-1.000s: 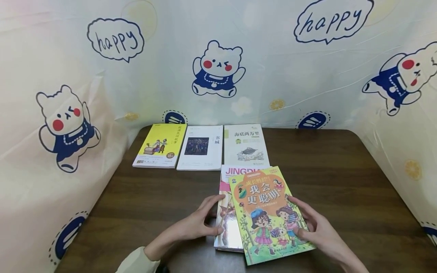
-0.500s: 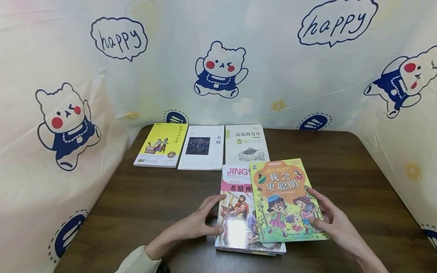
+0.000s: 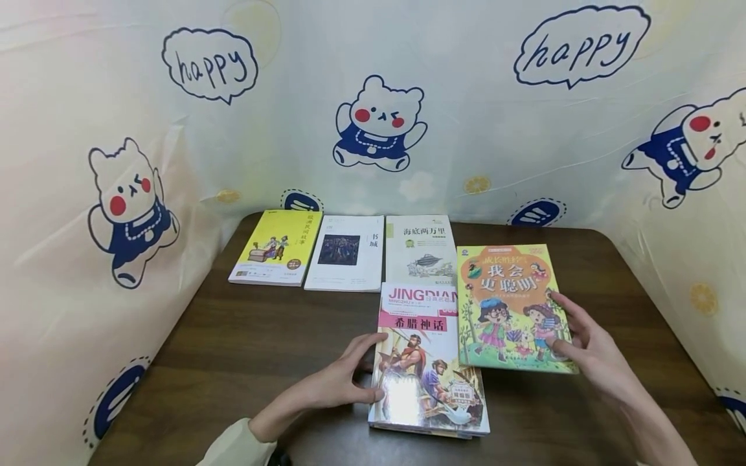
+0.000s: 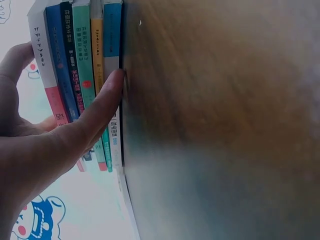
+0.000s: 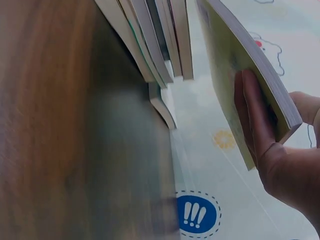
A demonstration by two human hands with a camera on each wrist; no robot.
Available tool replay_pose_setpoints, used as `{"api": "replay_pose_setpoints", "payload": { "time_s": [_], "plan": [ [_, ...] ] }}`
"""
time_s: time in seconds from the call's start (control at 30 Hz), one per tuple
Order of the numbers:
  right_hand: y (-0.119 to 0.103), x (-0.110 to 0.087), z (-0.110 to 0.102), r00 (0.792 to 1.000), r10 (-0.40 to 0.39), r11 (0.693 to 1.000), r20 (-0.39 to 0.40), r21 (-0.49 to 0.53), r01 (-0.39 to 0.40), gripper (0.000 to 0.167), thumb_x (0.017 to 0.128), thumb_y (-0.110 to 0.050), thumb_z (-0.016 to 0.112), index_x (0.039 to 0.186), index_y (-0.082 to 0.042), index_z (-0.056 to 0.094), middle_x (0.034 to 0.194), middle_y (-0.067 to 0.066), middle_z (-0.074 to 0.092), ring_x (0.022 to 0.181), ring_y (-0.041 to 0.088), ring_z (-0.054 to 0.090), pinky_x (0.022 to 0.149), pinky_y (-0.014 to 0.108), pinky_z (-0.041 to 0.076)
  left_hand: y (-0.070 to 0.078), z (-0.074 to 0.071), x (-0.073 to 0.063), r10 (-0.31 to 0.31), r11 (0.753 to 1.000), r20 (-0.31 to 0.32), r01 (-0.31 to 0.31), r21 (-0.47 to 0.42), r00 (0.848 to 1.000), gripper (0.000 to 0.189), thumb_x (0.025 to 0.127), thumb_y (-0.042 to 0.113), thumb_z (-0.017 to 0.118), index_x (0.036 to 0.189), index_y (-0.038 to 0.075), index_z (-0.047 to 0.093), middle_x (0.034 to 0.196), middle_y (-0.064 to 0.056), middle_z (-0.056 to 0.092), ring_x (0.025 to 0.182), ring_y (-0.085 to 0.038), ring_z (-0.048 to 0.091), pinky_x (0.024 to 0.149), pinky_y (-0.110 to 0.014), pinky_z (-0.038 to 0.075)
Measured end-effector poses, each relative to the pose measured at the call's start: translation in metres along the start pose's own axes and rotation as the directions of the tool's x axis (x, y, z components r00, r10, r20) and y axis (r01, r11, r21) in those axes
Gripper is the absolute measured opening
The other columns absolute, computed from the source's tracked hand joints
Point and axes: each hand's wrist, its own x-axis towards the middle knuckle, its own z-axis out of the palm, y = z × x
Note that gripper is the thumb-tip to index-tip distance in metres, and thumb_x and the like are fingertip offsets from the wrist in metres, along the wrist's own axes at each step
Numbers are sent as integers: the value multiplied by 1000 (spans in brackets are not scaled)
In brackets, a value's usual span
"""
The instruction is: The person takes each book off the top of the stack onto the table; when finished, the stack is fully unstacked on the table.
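Note:
My right hand [image 3: 591, 349] grips the right edge of a thin yellow-green children's book [image 3: 515, 314] with an orange title patch. The right wrist view shows this book [image 5: 225, 65] raised above the table, fingers beneath it and thumb on the other side. Just left of it lies a stack of books, topped by a pink-and-white Greek myths book [image 3: 416, 369]. My left hand [image 3: 335, 382] rests against the stack's left side. Several coloured spines [image 4: 84, 60] show in the left wrist view, with the thumb [image 4: 102, 107] laid across them.
Along the back of the dark wooden table [image 3: 233, 349] lie a yellow book [image 3: 276, 249], a white book with a dark picture [image 3: 344, 252] and a pale book with a ship drawing [image 3: 419, 249]. A patterned cloth [image 3: 280, 129] hangs behind.
My right hand has carried the yellow-green book rightward and away from me off the stack, uncovering most of the Greek myths cover. The left hand stays in place against the stack.

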Motion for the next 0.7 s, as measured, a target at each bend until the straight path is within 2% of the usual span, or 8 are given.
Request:
{"api": "replay_pose_setpoints", "payload": {
  "time_s": [0.13, 0.37, 0.7],
  "plan": [
    [0, 10, -9, 1000, -22, 1000, -12, -5, 22, 74, 99, -14, 54, 156, -22, 7, 132, 22, 39, 91, 10, 60, 69, 30, 54, 1, 0, -1, 9, 1000, 5, -9, 7, 1000, 88, 85, 37, 72, 153, 28, 17, 151, -13, 17, 132, -35, 32, 96, -52, 39],
    [-7, 30, -22, 998, -62, 998, -22, -32, 61, 71, 102, -20, 48, 156, -22, 2, 138, 25, 33, 91, 7, 61, 71, 28, 54, 0, 1, -2, 3, 1000, 29, -3, 15, 1000, 91, 86, 38, 71, 154, 29, 11, 155, -12, 9, 137, -36, 25, 99, -55, 36],
    [-13, 67, -32, 999, -29, 997, -14, -75, 28, 71, 102, -15, 46, 156, -17, -1, 146, 27, 27, 96, 12, 57, 75, 25, 52, -4, 3, -4, 22, 1000, 21, -22, -6, 1000, 92, 86, 37, 72, 155, 27, 11, 154, -17, 10, 135, -38, 28, 99, -54, 37]
  ]
}}
